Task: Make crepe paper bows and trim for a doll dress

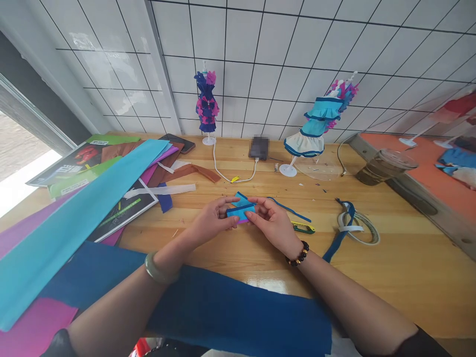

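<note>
Between my two hands, above the middle of the wooden table, is a small folded piece of light blue material (241,212) with dark blue edging and a bit of purple along its bottom. My left hand (213,218) pinches its left end between thumb and fingers. At its right end, my right hand (273,220) grips it in the same way. A narrow dark blue strip (290,209) lies just beyond my right hand. Beside that hand rests a yellow and green utility knife (304,227), partly hidden by it.
Dark blue sheet (238,307) and light blue sheet (85,208) spread across the front and left. Tape rolls (366,229) lie right, near a lidded cup (385,167). Two small dressed stands, one navy and pink (207,104), one blue and white (316,124), stand by the tiled wall.
</note>
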The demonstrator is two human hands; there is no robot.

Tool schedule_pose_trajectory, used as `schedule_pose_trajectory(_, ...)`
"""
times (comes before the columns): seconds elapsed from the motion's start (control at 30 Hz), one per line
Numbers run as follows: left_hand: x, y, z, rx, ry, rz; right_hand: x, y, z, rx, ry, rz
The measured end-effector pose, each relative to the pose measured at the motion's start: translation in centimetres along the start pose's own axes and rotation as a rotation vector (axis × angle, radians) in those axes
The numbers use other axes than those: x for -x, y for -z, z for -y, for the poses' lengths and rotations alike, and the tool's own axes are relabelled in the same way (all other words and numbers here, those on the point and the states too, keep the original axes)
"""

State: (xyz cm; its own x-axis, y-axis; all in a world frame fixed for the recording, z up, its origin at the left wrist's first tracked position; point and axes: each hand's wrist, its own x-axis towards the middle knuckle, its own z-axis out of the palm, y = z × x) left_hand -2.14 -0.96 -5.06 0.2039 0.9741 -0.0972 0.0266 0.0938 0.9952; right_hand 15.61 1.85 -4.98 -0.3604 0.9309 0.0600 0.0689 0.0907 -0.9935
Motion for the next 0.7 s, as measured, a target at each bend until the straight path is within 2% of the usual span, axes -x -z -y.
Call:
schedule_pose_trajectory(0.43, 0.07, -0.17, -0.55, 0.018, 0.011, -0.044, -0.12, 0.22, 0.41, 0.004, 0.010, -0.012)
schedule_pose_trajectory(0.7, 0.02, -0.05, -0.39, -0.032, 0.012, -0.033, -0.24, 0.35, 0.45, -0.028, -0.064, 0.012)
